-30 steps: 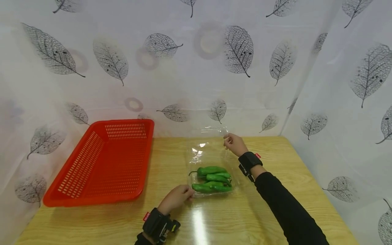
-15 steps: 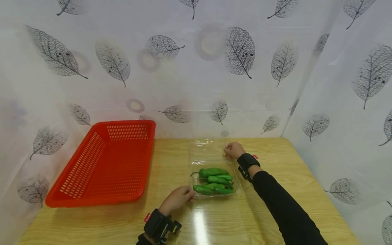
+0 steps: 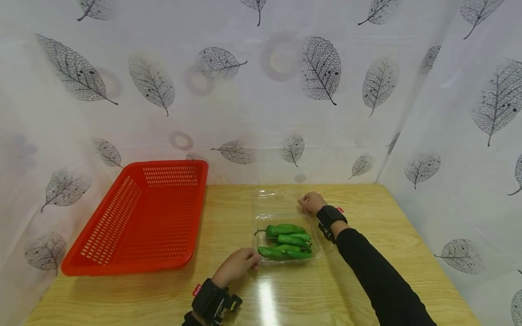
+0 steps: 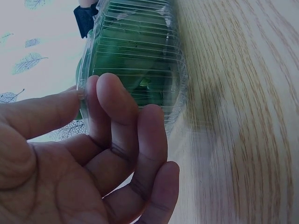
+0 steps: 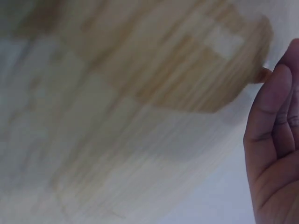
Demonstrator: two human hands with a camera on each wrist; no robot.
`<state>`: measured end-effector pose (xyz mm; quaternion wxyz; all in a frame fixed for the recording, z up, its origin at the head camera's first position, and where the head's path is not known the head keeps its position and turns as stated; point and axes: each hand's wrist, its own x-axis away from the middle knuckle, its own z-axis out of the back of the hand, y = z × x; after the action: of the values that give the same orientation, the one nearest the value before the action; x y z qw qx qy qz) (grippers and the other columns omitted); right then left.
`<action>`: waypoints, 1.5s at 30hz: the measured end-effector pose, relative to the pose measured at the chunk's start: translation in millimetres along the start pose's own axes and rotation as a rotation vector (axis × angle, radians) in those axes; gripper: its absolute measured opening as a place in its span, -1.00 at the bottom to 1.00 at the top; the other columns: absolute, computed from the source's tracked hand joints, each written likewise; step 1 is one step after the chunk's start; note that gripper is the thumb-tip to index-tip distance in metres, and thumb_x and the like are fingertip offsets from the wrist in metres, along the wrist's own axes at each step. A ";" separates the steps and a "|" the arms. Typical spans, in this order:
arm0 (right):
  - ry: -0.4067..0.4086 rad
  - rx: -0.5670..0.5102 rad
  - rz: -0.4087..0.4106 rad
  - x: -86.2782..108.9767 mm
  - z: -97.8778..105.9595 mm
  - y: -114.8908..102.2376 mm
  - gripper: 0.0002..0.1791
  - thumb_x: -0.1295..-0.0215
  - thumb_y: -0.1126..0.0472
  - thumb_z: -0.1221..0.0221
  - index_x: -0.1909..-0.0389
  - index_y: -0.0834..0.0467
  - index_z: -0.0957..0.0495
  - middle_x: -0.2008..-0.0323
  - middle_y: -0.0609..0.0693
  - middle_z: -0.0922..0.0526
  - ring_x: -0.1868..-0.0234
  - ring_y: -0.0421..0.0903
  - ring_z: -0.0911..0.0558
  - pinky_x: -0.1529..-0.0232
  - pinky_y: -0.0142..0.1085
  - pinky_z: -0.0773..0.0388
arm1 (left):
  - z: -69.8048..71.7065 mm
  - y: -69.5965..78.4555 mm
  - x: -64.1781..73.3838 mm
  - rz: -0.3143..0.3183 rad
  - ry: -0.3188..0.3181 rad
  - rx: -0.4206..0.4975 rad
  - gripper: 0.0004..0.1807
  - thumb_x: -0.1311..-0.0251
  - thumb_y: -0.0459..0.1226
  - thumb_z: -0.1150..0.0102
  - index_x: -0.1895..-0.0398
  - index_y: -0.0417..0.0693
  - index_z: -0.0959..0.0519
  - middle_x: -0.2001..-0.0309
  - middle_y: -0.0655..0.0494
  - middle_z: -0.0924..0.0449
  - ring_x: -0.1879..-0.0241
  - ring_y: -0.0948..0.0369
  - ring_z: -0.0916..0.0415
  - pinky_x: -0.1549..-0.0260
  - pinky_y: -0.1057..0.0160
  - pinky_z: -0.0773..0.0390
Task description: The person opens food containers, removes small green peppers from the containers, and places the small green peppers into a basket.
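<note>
pinching box (image 3: 276,207) edges, left hand (image 3: 236,266), right hand (image 3: 313,202), gap to basket (image 3: 130,269)

The right arm (image 3: 369,271) extends farther forward; left fingers (image 4: 113,95) and right fingers (image 5: 271,95) pinch.

Legible text: none was found. Item: left red tag (image 3: 197,290), on the black left wristband (image 3: 205,297); its light marks were too small to read. Item: right red tag (image 3: 340,209), on the black right wristband (image 3: 331,216); likewise unreadable. Item: pale marking (image 3: 220,313) on the left wrist device (image 3: 225,304); its form was indistinct.
</note>
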<state>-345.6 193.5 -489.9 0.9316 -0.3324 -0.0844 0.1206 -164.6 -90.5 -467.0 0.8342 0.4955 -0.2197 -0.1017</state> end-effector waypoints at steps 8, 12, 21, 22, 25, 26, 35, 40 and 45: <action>0.057 0.115 -0.007 25.5 10.3 -13.6 -0.61 -0.44 0.08 0.07 0.15 0.34 -0.55 0.49 0.17 -0.62 0.54 -0.04 -0.54 0.46 -0.25 -0.48 | -1.4 0.3 0.0 0.014 0.001 0.004 -0.71 -0.36 -0.17 0.06 0.38 -0.20 -0.51 0.44 0.06 -0.50 0.44 0.22 -0.33 0.47 0.33 -0.27; 0.186 0.173 0.042 53.4 19.5 -26.0 -0.62 -0.39 0.10 -0.01 -0.04 0.30 -0.47 0.23 0.23 -0.63 0.34 0.06 -0.60 0.39 -0.19 -0.52 | -1.7 -0.2 -0.1 0.015 0.007 -0.012 -0.71 -0.37 -0.18 0.06 0.37 -0.21 -0.52 0.43 0.06 -0.51 0.44 0.22 -0.34 0.47 0.33 -0.28; 0.406 0.238 0.530 136.9 19.9 -33.5 -0.62 -0.06 0.31 -0.32 0.05 0.15 -0.54 0.18 0.02 -0.62 0.16 -0.06 -0.59 0.17 -0.20 -0.56 | -1.6 0.2 -2.2 0.008 0.002 -0.031 -0.71 -0.37 -0.17 0.07 0.35 -0.19 -0.52 0.41 0.05 -0.53 0.42 0.20 -0.36 0.45 0.31 -0.30; 0.404 0.253 0.580 145.3 17.3 -33.6 -0.59 0.01 0.32 -0.36 0.07 0.13 -0.55 0.17 0.00 -0.62 0.14 -0.08 -0.58 0.16 -0.22 -0.56 | -1.5 0.2 -2.3 0.008 -0.001 -0.032 -0.71 -0.37 -0.16 0.07 0.36 -0.19 -0.52 0.41 0.06 -0.52 0.42 0.21 -0.36 0.44 0.31 -0.30; 0.386 0.303 0.689 164.6 7.2 -33.3 -0.50 0.19 0.32 -0.44 0.11 0.11 -0.57 0.17 -0.04 -0.61 0.12 -0.11 -0.58 0.14 -0.27 -0.57 | -1.1 -0.5 -2.3 0.000 -0.003 -0.051 -0.69 -0.38 -0.13 0.09 0.37 -0.17 -0.51 0.42 0.08 -0.50 0.44 0.22 -0.35 0.45 0.31 -0.29; 0.376 0.322 0.718 169.1 3.3 -32.8 -0.47 0.24 0.33 -0.46 0.12 0.11 -0.57 0.17 -0.04 -0.60 0.12 -0.11 -0.58 0.13 -0.27 -0.57 | -0.9 -0.7 -2.2 -0.002 -0.004 -0.055 -0.68 -0.38 -0.12 0.09 0.38 -0.16 -0.50 0.43 0.08 -0.49 0.45 0.22 -0.34 0.46 0.31 -0.29; 0.315 0.432 0.771 181.6 -21.7 -31.0 -0.53 0.28 0.31 -0.49 0.22 0.15 -0.59 0.24 -0.07 -0.62 0.19 -0.15 -0.62 0.15 -0.33 -0.58 | 4.8 5.3 5.4 -0.021 0.076 -0.241 -0.70 -0.38 -0.12 0.09 0.41 -0.09 -0.51 0.47 0.13 -0.47 0.48 0.24 -0.32 0.50 0.31 -0.28; 0.308 0.440 0.768 181.8 -22.5 -33.2 -0.61 0.26 0.34 -0.47 0.31 0.13 -0.61 0.30 -0.09 -0.63 0.24 -0.17 -0.61 0.19 -0.34 -0.58 | 9.4 16.1 8.7 -0.074 0.290 -0.455 -0.85 -0.31 -0.25 -0.02 0.38 -0.11 -0.49 0.50 0.12 -0.45 0.50 0.24 -0.34 0.52 0.32 -0.32; 0.298 0.450 0.765 180.7 -21.1 -35.1 -0.64 0.24 0.35 -0.47 0.33 0.12 -0.62 0.32 -0.09 -0.62 0.26 -0.19 -0.61 0.20 -0.36 -0.58 | 9.1 34.2 1.1 -0.308 0.473 -0.650 -0.87 -0.19 -0.33 -0.18 0.22 -0.13 -0.47 0.30 0.05 -0.50 0.34 0.21 -0.45 0.40 0.30 -0.48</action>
<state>-161.8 205.4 -469.6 0.8712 -0.1429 0.2069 0.4216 -169.5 -81.3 -433.2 0.9495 0.2433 0.0975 -0.1725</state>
